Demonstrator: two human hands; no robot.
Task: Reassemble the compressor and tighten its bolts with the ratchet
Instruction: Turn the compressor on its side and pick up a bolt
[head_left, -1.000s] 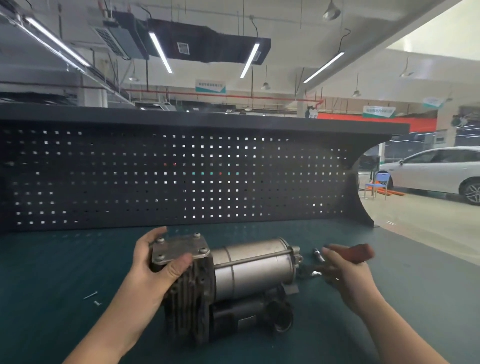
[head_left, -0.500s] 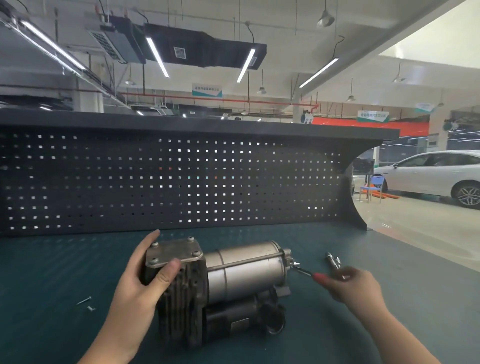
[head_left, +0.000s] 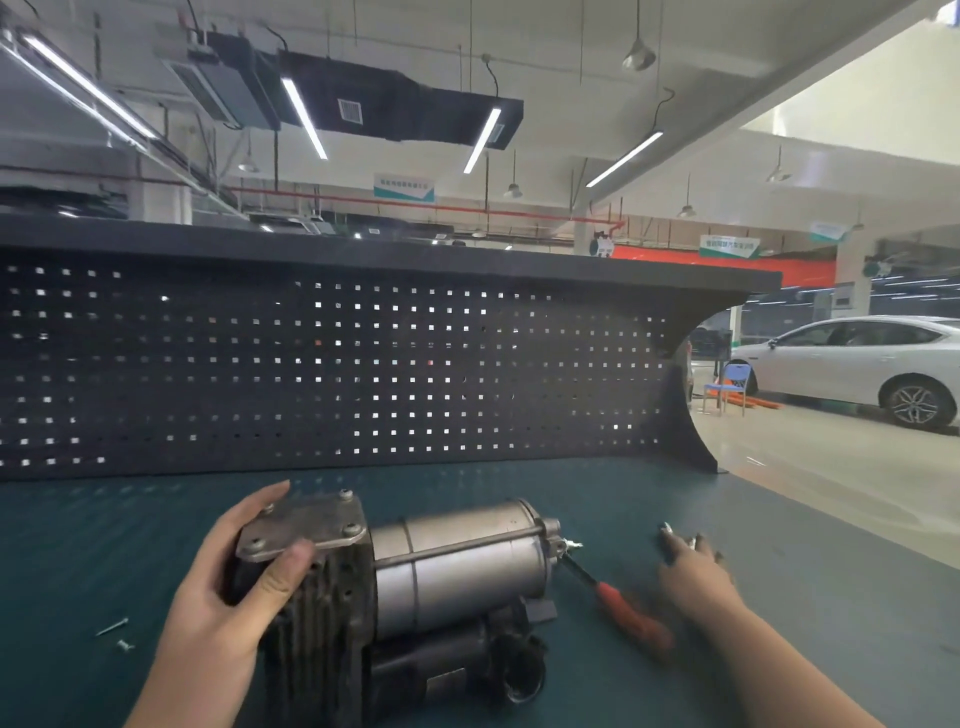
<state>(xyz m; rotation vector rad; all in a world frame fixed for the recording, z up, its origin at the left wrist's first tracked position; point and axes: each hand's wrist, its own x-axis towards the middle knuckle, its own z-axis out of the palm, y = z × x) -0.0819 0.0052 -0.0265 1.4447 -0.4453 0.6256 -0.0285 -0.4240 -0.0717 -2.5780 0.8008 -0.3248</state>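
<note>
Four bolts sat on the grimy compressor's (head_left: 415, 587) top plate; my left hand (head_left: 234, 587) gripped it, right hand (head_left: 693, 569) spread, blurred.

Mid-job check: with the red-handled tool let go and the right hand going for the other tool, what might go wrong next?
1. The red-handled tool lies unheld against the compressor end; a nudge may knock it away.
2. Only the left hand steadies the compressor, so it may shift.
3. Two loose screws by the left arm could be swept off the bench.
</note>
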